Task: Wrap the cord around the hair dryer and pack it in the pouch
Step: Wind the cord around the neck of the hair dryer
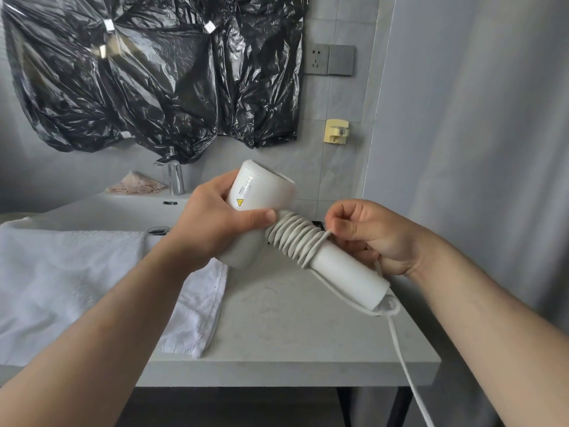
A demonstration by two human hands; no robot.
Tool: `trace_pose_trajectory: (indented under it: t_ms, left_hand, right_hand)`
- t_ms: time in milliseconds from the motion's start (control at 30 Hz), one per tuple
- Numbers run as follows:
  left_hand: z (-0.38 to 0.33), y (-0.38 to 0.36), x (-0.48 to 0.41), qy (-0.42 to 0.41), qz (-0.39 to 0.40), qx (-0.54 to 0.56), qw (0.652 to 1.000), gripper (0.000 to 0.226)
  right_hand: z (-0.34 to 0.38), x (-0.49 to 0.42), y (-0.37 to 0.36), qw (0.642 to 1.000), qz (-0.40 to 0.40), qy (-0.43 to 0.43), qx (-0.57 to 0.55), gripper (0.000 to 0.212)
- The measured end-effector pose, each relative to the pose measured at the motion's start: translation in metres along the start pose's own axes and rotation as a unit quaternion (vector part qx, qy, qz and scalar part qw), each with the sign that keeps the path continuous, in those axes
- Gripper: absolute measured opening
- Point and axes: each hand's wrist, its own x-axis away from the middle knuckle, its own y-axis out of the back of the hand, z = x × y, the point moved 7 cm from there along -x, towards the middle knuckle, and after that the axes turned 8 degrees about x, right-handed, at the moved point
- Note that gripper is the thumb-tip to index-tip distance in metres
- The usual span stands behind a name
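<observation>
A white hair dryer [261, 192] is held above the grey counter [292, 328], barrel up and handle slanting down to the right. My left hand [212, 223] grips the barrel, thumb lying where barrel meets handle. Several turns of the white cord [295, 238] coil round the upper part of the handle. My right hand [372, 235] pinches the cord at the lower end of the coils. From the handle's base the cord loops and trails down past the counter's front edge. I see no pouch.
A white towel [92, 285] lies on the counter's left side, beside a sink with a chrome tap [175, 180]. Black plastic sheeting [154, 72] covers the wall behind. A wall socket [329, 60] and a yellow hook [337, 131] sit to the right.
</observation>
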Motion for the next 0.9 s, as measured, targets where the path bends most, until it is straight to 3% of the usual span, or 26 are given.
trace_pose_trajectory:
  t_ms: [67, 233, 367, 600, 700, 767, 833, 900]
  left_hand:
    - [0.007, 0.000, 0.000, 0.017, -0.020, 0.042, 0.999, 0.054]
    - [0.020, -0.001, 0.003, 0.050, -0.073, 0.095, 0.992, 0.042]
    - [0.029, 0.003, 0.005, 0.077, -0.113, 0.122, 0.983, 0.036]
    - [0.035, 0.003, 0.009, 0.065, -0.159, 0.139, 0.975, 0.048]
    - [0.033, 0.006, 0.012, 0.067, -0.213, 0.153, 0.963, 0.030]
    - [0.031, 0.007, 0.013, 0.062, -0.236, 0.150, 0.958, 0.021]
    - [0.029, 0.005, 0.015, 0.056, -0.245, 0.145, 0.957, 0.020]
    - [0.028, 0.004, 0.017, 0.059, -0.256, 0.135, 0.955, 0.028]
  right_hand:
    - [0.002, 0.000, -0.003, 0.998, -0.026, 0.024, -0.047, 0.008]
    - [-0.008, -0.002, -0.006, 0.979, -0.104, 0.009, -0.178, 0.002]
    - [-0.021, -0.009, -0.017, 0.952, -0.072, -0.036, -0.294, 0.011]
    - [-0.026, -0.019, -0.029, 0.914, -0.038, 0.014, -0.403, 0.010]
    - [-0.032, -0.021, -0.035, 0.924, -0.074, -0.009, -0.376, 0.006]
    - [-0.036, -0.022, -0.034, 0.938, -0.136, -0.022, -0.318, 0.016]
    - [-0.035, -0.020, -0.027, 0.954, -0.240, -0.006, -0.181, 0.025]
    - [-0.031, -0.016, -0.022, 0.940, -0.341, 0.017, -0.013, 0.026]
